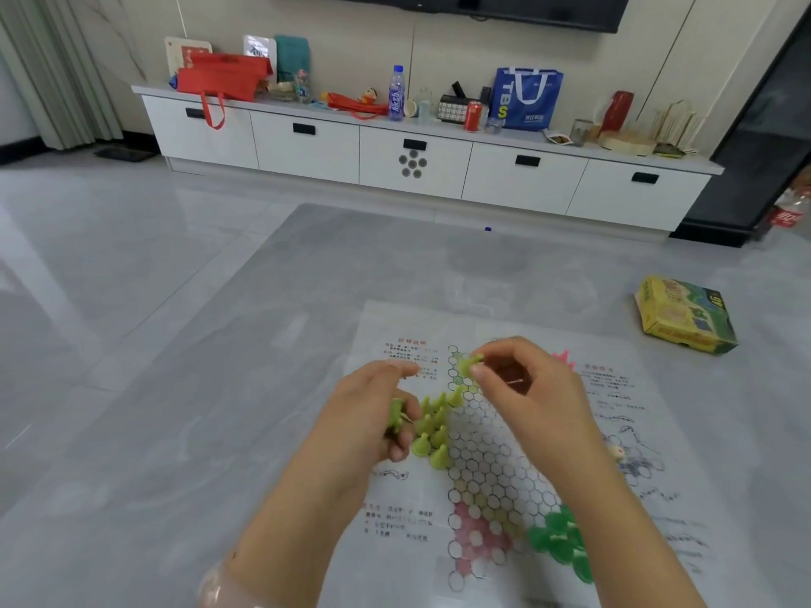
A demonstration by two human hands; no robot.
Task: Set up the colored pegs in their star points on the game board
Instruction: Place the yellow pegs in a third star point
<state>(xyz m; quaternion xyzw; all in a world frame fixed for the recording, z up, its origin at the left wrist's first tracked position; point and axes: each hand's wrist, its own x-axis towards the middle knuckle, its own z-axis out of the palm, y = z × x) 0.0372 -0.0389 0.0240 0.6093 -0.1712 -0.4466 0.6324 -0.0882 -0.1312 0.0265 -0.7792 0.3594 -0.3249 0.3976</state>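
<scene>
Game board (491,458): paper sheet, lower centre of frame, hexagon star grid; printed text too blurred to read.
Right hand (522,383): thumb and forefinger pinching one yellow-green peg (468,364) over the upper star point; wrist hides part of the grid.
Left hand (373,414): curled around spare yellow-green pegs (397,414), count unclear.
Standing yellow-green pegs (434,427): left star point.
Dark green pegs (561,537): lower right, part-hidden by forearm.
Pink pegs (564,359): mostly hidden.
Blue bag (526,98), upper centre: reads "TBS".
</scene>
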